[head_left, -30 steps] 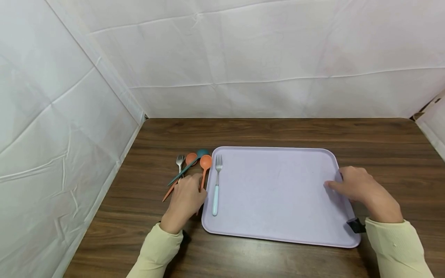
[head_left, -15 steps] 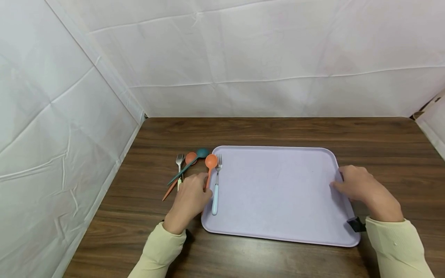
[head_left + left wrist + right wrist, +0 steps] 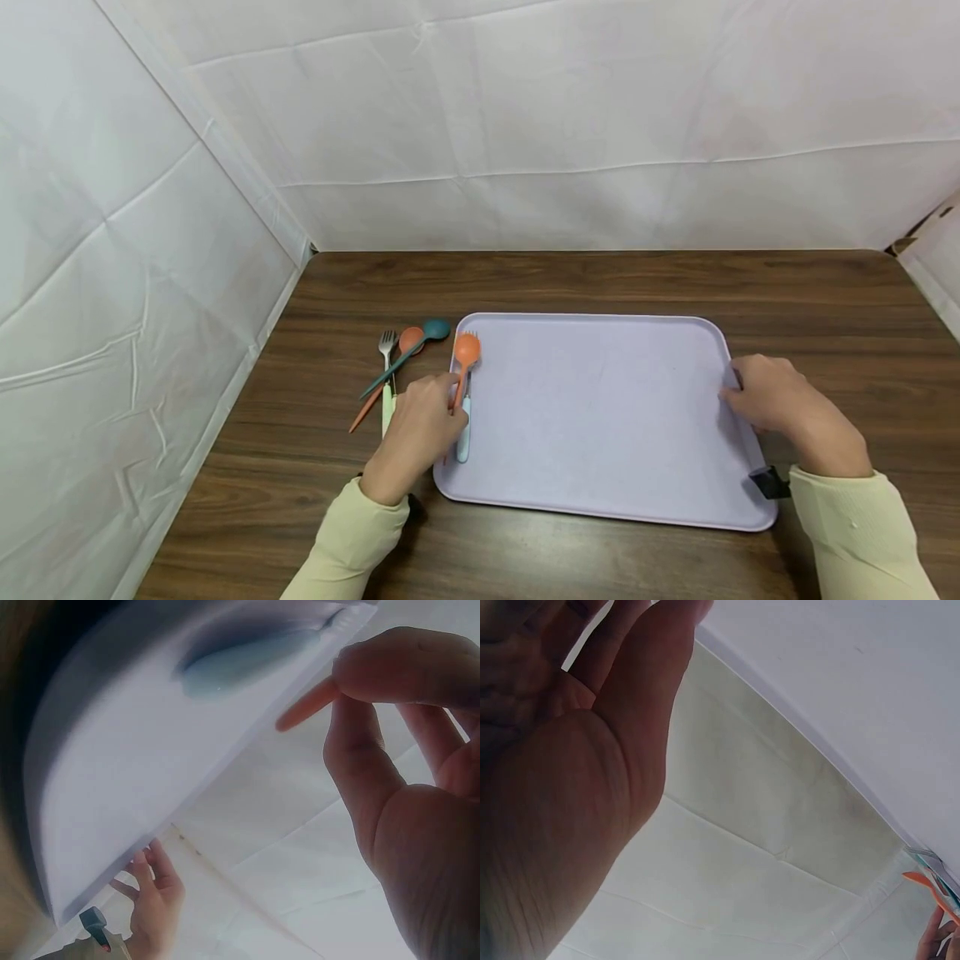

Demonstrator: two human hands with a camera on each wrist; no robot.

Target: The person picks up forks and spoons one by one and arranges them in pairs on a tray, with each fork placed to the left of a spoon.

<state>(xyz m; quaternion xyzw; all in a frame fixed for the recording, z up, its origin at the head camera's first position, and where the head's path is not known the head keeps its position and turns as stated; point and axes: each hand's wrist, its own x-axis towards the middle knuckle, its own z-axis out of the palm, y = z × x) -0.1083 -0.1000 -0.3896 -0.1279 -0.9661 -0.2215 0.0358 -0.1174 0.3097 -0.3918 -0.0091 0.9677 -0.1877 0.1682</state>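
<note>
My left hand (image 3: 423,429) pinches an orange spoon (image 3: 467,350) between thumb and forefinger, over the left side of the lilac tray (image 3: 600,417). In the left wrist view the tip of the orange handle (image 3: 304,707) pokes out past the fingers. Beneath the spoon a fork with a pale blue handle (image 3: 464,442) lies on the tray, partly covered in the head view. At the tray's right edge my right hand (image 3: 776,400) holds the rim, thumb on the inner side and fingers outside.
Left of the tray, a teal spoon (image 3: 435,330) lies across another orange spoon (image 3: 410,340) and a fork with a light green handle (image 3: 387,400). The wooden table (image 3: 637,279) meets white sheeting at the back and left.
My left hand has carried the orange spoon rightward, from beside the tray to over the pale blue fork. The right thumb has drawn back a little toward the rim.
</note>
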